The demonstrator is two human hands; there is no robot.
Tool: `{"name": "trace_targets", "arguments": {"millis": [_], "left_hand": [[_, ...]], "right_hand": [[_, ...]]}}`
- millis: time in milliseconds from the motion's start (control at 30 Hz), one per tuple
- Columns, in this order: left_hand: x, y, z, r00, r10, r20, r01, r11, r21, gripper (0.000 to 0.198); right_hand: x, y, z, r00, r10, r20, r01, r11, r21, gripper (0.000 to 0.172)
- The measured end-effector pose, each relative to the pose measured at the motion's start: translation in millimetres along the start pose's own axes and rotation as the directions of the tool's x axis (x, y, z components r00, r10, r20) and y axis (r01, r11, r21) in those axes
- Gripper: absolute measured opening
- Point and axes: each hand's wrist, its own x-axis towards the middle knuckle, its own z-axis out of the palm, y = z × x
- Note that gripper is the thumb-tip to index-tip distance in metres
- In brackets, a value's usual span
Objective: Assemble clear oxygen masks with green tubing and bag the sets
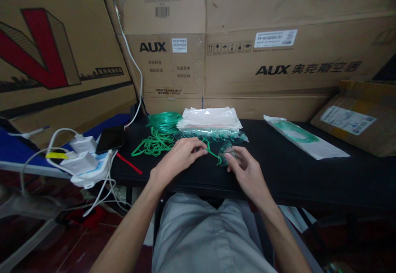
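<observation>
My left hand (181, 155) rests on the black table (309, 174), fingers pinched on a thin green tube (212, 152). The tube runs right to a small clear green-tinted mask piece (225, 154), which my right hand (244, 169) grips with curled fingers. Just behind my hands lies a row of the same clear mask pieces (213, 134). A loose tangle of green tubing (153, 145) and a neat green coil (163, 121) lie to the left of them.
A stack of clear plastic bags (210, 118) sits behind the masks. One bagged set (305, 138) lies at the right. A black phone (109, 138), white chargers (82, 153), cables and a red strip (130, 164) are at the left. AUX cardboard boxes (266, 46) wall the back.
</observation>
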Motion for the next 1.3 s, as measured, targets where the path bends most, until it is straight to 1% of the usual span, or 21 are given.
{"name": "trace_targets", "arguments": {"millis": [133, 233, 400, 600, 767, 867, 1000, 1133, 1233, 1300], "left_hand": [[0, 8, 0.9, 0.998, 0.059, 0.019, -0.057, 0.991, -0.119, 0.019], [0, 11, 0.6, 0.998, 0.066, 0.010, -0.064, 0.985, -0.158, 0.022], [0, 12, 3.2, 0.997, 0.077, 0.034, -0.069, 0.980, -0.185, 0.022], [2, 15, 9.9, 0.996, 0.044, 0.073, -0.030, 0.981, -0.193, 0.018], [3, 14, 13.5, 0.995, 0.055, 0.080, -0.038, 0.979, -0.199, 0.019], [3, 12, 13.3, 0.996, 0.066, 0.060, -0.056, 0.987, -0.150, 0.020], [2, 10, 12.3, 0.997, 0.066, 0.034, -0.064, 0.996, -0.063, 0.021], [2, -2, 10.7, 0.999, 0.054, 0.006, -0.053, 0.998, -0.024, 0.020], [0, -12, 4.1, 0.999, 0.009, -0.046, -0.009, 1.000, -0.015, 0.019], [-2, -12, -3.6, 0.994, -0.006, -0.105, 0.001, 0.999, -0.048, 0.017]], "right_hand": [[0, -1, -1, 1.000, 0.009, 0.003, -0.009, 1.000, 0.010, 0.036], [1, 1, -1, 1.000, 0.017, 0.021, -0.017, 1.000, -0.011, 0.037], [1, 2, -1, 1.000, 0.019, 0.014, -0.019, 1.000, -0.011, 0.039], [1, -1, -1, 1.000, 0.005, 0.005, -0.005, 1.000, 0.021, 0.039], [1, -2, -1, 1.000, -0.003, 0.001, 0.003, 1.000, 0.014, 0.039], [0, -1, 0, 1.000, -0.003, 0.007, 0.003, 1.000, -0.005, 0.039], [-1, 1, 0, 1.000, 0.002, 0.002, -0.002, 0.997, -0.081, 0.038], [-1, -1, -2, 1.000, -0.008, -0.003, 0.008, 0.996, -0.088, 0.039], [0, -3, -5, 1.000, -0.011, -0.024, 0.009, 0.998, -0.060, 0.034], [0, -4, -7, 0.998, -0.011, -0.063, 0.008, 0.999, -0.042, 0.033]]}}
